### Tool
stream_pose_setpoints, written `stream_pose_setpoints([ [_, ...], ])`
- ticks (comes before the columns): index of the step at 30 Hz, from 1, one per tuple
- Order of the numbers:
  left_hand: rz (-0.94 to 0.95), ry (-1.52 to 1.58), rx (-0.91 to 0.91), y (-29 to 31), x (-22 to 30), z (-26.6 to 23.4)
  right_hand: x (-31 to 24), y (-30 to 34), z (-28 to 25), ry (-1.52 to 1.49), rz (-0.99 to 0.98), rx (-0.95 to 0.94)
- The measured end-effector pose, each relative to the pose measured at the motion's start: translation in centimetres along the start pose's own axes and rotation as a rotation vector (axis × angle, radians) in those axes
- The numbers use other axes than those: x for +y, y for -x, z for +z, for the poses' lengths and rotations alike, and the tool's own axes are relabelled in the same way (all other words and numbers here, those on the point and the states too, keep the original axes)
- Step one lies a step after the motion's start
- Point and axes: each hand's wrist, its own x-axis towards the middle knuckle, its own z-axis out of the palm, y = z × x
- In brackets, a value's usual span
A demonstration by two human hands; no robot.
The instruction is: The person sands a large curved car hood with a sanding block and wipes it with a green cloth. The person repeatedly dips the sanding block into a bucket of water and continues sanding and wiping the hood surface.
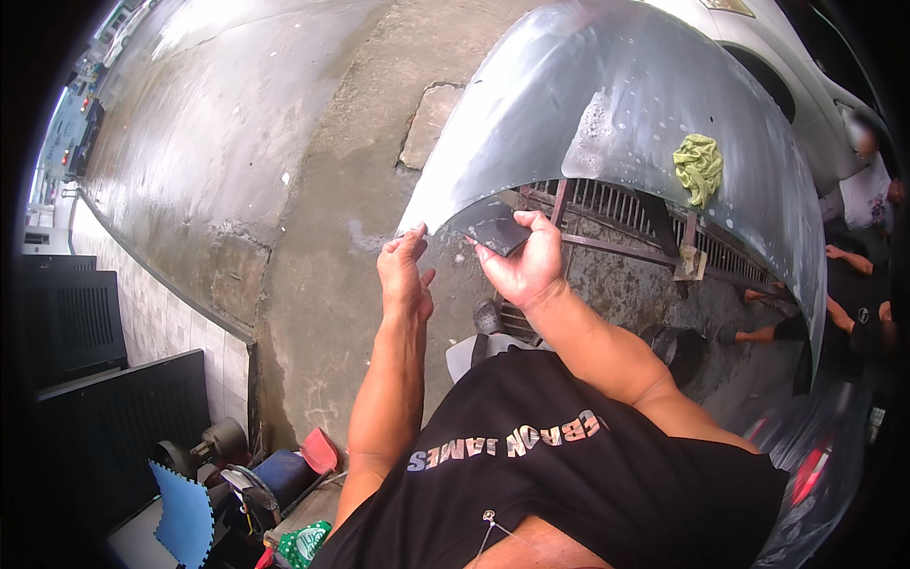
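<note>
The panel (531, 104), grey and wet, fills the upper middle and upper right of the frame. It is a wide curved piece; its long axis runs from the centre of the frame toward the right side. One pointed corner is directed to the lower left, near the centre; the other points downward at the right. The left hand (406, 270) is partly curled, its fingertips at the first corner; I cannot tell if they pinch the edge. The right hand (533, 261) holds a dark sheet (488, 224) between thumb and fingers, just beside this corner, with the sheet extending to the left from the hand. On the panel, in the upper right, lie a patch of foam (591, 140) and a crumpled yellow-green cloth (698, 169). A metal rack (616, 247) stands under the panel.
</note>
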Motion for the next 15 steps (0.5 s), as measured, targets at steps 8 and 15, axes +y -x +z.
stream_pose_setpoints([
  [8,0.014,-0.037,-0.064,-0.2,-0.4,-0.3,-2.0,-0.5,-0.6,-0.063,-0.121,0.022],
  [15,0.013,-0.021,-0.087,-0.6,-0.6,0.1,3.1,-1.0,-3.2,-0.186,0.009,-0.189],
])
